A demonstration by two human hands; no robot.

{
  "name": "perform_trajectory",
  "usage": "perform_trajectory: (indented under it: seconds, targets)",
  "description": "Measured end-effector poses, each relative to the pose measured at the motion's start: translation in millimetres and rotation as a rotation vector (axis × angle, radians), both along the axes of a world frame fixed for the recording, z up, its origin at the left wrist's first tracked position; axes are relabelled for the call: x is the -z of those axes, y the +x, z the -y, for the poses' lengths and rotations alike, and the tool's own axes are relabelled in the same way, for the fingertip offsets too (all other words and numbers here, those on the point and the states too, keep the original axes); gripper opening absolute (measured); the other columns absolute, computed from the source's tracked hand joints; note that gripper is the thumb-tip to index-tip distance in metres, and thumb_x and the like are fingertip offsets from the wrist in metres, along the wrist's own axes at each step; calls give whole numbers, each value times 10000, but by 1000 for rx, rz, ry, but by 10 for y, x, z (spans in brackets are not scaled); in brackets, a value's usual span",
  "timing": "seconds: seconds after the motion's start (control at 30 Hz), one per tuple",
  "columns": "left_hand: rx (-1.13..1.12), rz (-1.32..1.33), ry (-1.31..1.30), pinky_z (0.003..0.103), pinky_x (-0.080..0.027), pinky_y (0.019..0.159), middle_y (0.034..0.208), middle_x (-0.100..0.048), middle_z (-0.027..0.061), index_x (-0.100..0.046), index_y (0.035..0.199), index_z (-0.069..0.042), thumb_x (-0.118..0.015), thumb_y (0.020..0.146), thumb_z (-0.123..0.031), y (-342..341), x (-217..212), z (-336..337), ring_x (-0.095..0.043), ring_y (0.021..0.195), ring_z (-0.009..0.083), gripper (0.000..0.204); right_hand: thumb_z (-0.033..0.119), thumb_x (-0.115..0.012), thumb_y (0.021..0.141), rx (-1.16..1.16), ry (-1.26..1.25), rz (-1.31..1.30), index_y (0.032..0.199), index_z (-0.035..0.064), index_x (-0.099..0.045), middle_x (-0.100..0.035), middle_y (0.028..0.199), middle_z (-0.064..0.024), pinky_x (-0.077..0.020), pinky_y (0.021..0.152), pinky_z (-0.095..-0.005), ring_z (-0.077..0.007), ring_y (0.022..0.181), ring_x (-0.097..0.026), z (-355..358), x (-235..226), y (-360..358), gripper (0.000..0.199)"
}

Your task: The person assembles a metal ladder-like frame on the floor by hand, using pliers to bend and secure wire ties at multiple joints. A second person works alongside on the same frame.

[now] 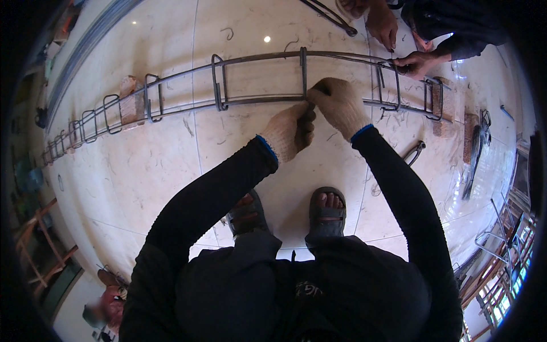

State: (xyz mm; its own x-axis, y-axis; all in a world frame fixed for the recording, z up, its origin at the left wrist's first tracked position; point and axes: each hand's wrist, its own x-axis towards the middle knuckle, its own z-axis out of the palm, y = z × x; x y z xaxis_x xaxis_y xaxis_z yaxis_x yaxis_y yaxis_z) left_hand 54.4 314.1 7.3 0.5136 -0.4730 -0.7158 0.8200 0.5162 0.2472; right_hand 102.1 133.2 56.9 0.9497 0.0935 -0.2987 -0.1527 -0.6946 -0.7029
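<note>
The steel frame lies directly ahead of the hands, extending to both sides; its long bars pass through a row of rectangular stirrups. The central stirrup stands just beyond the fingertips, where it meets the near lower bar. The gloved left hand is curled, its fingertips gathered below this joint. The gloved right hand reaches in from the other side, fingers bent, its tips against those of the left; this grouping appears to concentrate both hands on one joint. Whether a wire is pinched between them cannot be told, as the gloves conceal the contact. Left of the hands, a brick sits beneath the bars; to their right, a block does likewise. Both presumably keep the frame raised for finger access underneath. Beyond the right hand, a co-worker's hand meets the far bar. Pincers rest on the floor, right of the right hand, within apparent easy reach.
</note>
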Motion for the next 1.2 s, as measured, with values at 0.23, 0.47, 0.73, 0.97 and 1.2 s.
perform_trajectory:
  seconds: [0.23,0.47,0.73,0.97,1.2]
  targets:
    - [345,296,578,298,-477,640,884,-678,15,-756,1102,-50,-617,1139,-354,264,-549,-55,-570,706,117,336,244,-722,1013,497,385,-188,1069,-15,-812,-751,842,-89,-510,603,-301,-150,662,-671,-167,183,-419,281]
    - [679,596,901,295,-494,684,988,-747,37,-783,1238,-3,-515,1180,-428,422,-462,-141,-586,732,120,507,352,-718,1049,739,948,-461,1168,-23,-762,-753,954,-89,-555,682,-353,-173,752,-675,-222,340,-668,396]
    - [386,433,735,282,-520,719,1049,-748,36,-764,1355,-36,-597,1158,-397,-144,-245,-491,-631,799,122,445,348,-908,895,825,-351,321,1138,33,-762,-777,1083,-158,-588,960,-471,-347,1058,-746,659,303,-1182,423]
    - [509,1438,1793,464,-475,1125,1280,-741,112,-714,1416,-118,-896,882,-421,-185,-476,-358,-670,1199,331,641,356,-810,856,868,-758,-302,1277,-13,-736,-692,1269,-335,-587,1038,-547,-499,1157,-713,1548,462,-1956,564]
    - [802,1448,1553,479,-496,1094,1202,-792,102,-790,1274,-163,-829,921,-509,240,-270,-371,-721,1170,330,497,78,-719,828,1108,10,-158,861,-42,-672,-678,736,-89,-497,586,-383,-182,640,-602,1846,844,-2192,134]
